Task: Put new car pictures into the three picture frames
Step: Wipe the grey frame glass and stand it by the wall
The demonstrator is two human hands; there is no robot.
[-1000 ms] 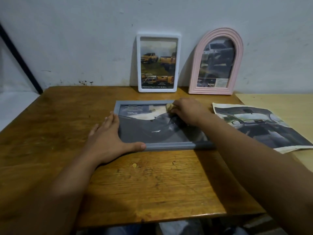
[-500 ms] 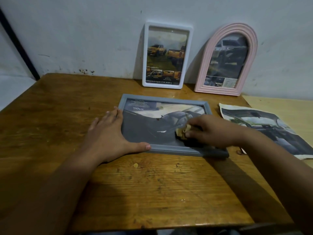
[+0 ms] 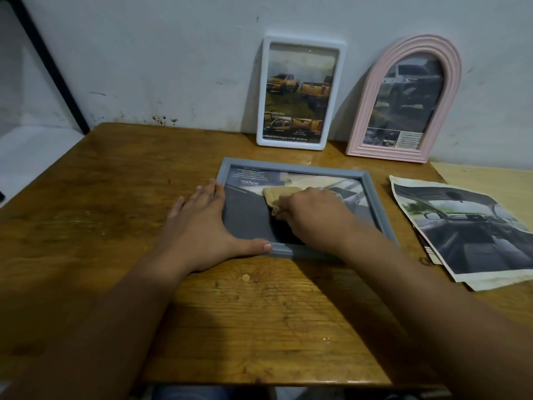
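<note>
A grey picture frame (image 3: pixel 377 203) lies flat on the wooden table (image 3: pixel 115 226), with a dark car picture under its glass. My left hand (image 3: pixel 202 226) presses flat on the frame's left edge, fingers spread, thumb along the near rail. My right hand (image 3: pixel 314 215) rests on the glass and grips a small beige cloth (image 3: pixel 277 196). A white frame (image 3: pixel 300 93) with yellow pickup trucks and a pink arched frame (image 3: pixel 403 102) with a dark car picture lean upright against the wall behind.
Loose car pictures (image 3: pixel 467 229) lie stacked on the table to the right of the grey frame. A lighter tabletop (image 3: pixel 490 180) adjoins at the far right. A black bar (image 3: pixel 49 64) slants down the wall at the left.
My right hand has moved the cloth from the frame's near right part to the upper middle of the glass. My left hand has stayed on the left edge.
</note>
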